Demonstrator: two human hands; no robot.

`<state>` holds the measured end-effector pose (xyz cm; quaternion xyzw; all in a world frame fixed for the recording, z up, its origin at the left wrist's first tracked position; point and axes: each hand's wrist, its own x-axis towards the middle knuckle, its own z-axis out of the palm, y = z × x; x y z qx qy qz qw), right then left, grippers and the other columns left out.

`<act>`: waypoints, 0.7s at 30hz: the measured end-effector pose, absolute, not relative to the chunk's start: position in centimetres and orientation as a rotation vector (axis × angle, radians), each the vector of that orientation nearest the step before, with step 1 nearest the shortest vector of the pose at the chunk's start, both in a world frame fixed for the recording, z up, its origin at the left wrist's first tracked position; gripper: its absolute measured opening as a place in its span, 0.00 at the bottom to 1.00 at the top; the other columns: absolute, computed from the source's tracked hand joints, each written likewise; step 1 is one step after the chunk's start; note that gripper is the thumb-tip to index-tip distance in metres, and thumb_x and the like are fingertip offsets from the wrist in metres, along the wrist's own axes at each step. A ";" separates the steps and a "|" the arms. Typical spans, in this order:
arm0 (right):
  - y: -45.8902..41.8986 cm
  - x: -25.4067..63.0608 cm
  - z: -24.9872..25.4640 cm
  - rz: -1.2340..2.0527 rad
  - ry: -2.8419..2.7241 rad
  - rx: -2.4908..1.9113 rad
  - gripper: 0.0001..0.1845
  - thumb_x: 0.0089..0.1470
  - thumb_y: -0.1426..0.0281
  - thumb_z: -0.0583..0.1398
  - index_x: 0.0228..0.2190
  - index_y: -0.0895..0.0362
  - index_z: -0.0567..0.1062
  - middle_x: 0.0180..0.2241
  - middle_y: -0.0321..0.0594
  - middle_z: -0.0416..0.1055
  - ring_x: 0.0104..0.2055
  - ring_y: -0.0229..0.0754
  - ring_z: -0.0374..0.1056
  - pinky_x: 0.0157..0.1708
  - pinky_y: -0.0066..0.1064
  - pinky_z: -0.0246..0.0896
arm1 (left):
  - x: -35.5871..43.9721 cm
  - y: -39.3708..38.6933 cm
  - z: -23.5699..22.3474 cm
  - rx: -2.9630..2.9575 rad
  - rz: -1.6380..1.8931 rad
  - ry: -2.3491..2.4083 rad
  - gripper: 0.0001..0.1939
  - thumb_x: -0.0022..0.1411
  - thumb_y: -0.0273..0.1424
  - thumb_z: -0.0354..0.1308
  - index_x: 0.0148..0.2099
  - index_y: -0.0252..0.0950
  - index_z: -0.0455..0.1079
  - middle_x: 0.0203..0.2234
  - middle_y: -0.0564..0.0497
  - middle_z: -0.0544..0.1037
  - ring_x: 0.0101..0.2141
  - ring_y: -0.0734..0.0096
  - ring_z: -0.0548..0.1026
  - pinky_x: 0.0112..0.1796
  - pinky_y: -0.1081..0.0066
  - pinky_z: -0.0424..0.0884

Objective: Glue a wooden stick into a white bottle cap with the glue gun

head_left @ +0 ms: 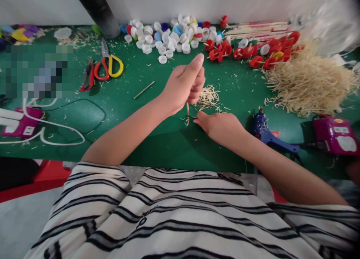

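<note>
My left hand is closed in a fist, thumb up, around a thin wooden stick, whose lower end sticks out below the fingers. My right hand pinches a small dark blade, held across the stick's lower end; most of it is hidden by the fingers. A pale curl of shaving hangs by that end. Just behind my hands lies a small heap of wood shavings. To the left of my left hand, another short stick rests on the green table.
Scissors and red-handled pliers lie at left. Bottle caps and red caps with sticks line the back. A large shavings pile, a blue glue gun and a purple power block stand right. White cables loop left.
</note>
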<state>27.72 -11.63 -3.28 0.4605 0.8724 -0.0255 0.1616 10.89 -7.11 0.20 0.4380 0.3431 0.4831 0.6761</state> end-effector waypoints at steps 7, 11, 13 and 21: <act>-11.9 27.9 -3.0 -0.092 2.467 1.294 0.28 0.79 0.54 0.42 0.54 0.55 0.75 0.33 0.50 0.83 0.35 0.54 0.82 0.27 0.34 0.46 | 10.7 -7.1 0.2 0.966 1.102 0.762 0.36 0.77 0.52 0.54 0.22 0.38 0.49 0.21 0.59 0.41 0.18 0.84 0.42 0.20 0.76 0.40; -12.1 27.8 -2.8 -0.096 2.456 1.281 0.27 0.79 0.56 0.43 0.54 0.55 0.76 0.34 0.51 0.84 0.36 0.54 0.82 0.28 0.34 0.50 | 10.6 -7.0 0.3 0.916 1.101 0.780 0.36 0.77 0.52 0.52 0.22 0.37 0.49 0.21 0.59 0.41 0.17 0.84 0.43 0.20 0.75 0.40; -12.2 27.7 -2.7 -0.097 2.451 1.281 0.27 0.79 0.56 0.43 0.54 0.56 0.76 0.35 0.52 0.84 0.37 0.54 0.82 0.28 0.34 0.49 | 10.6 -7.1 0.4 0.899 1.094 0.787 0.36 0.77 0.52 0.53 0.21 0.37 0.49 0.21 0.59 0.41 0.17 0.85 0.43 0.20 0.75 0.40; -12.7 28.1 -2.5 -0.064 2.460 1.264 0.25 0.79 0.57 0.46 0.52 0.55 0.77 0.32 0.51 0.83 0.36 0.55 0.82 0.28 0.35 0.47 | 10.3 -7.1 0.1 0.953 1.122 0.743 0.36 0.77 0.51 0.54 0.21 0.37 0.50 0.20 0.59 0.43 0.18 0.84 0.43 0.20 0.76 0.39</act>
